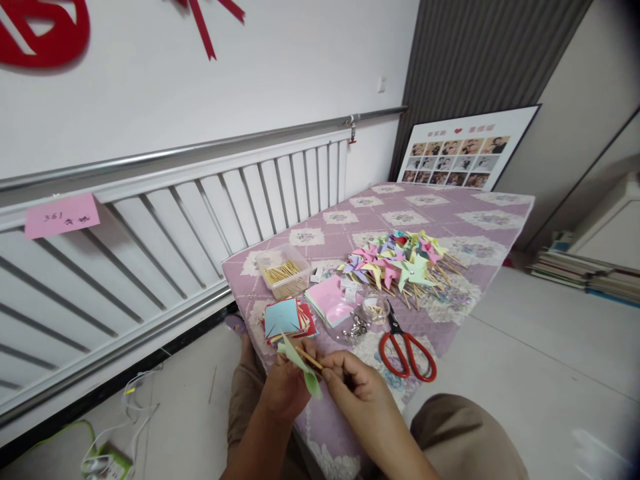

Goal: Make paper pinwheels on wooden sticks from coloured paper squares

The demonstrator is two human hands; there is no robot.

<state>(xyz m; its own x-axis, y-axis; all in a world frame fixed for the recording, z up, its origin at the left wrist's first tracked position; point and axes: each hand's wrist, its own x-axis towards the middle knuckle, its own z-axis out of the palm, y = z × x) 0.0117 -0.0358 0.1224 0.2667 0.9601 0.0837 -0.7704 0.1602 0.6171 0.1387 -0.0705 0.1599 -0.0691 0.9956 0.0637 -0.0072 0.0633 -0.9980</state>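
Note:
Between my hands, over the near edge of the table, is a pale green paper pinwheel [299, 360]. My left hand [289, 390] grips the pinwheel, its fingers closed behind the folded paper. Pinched in the fingertips of my right hand [357, 383] is a thin wooden stick [309, 357], which reaches to the pinwheel; whether the two are joined cannot be made out. Just beyond my hands lie a stack of cut paper squares [281, 316] with a blue sheet on top, and a small heap of metal fasteners [356, 328]. Red-handled scissors [407, 353] rest right of my right hand.
A plastic box of wooden sticks [283, 272] stands at the table's left edge. Pink paper sheets [333, 299] and a small round tub [376, 309] sit mid-table. Finished pinwheels [400, 263] are piled farther back on the patterned tablecloth [345, 233]. A radiator [225, 207] runs along the left.

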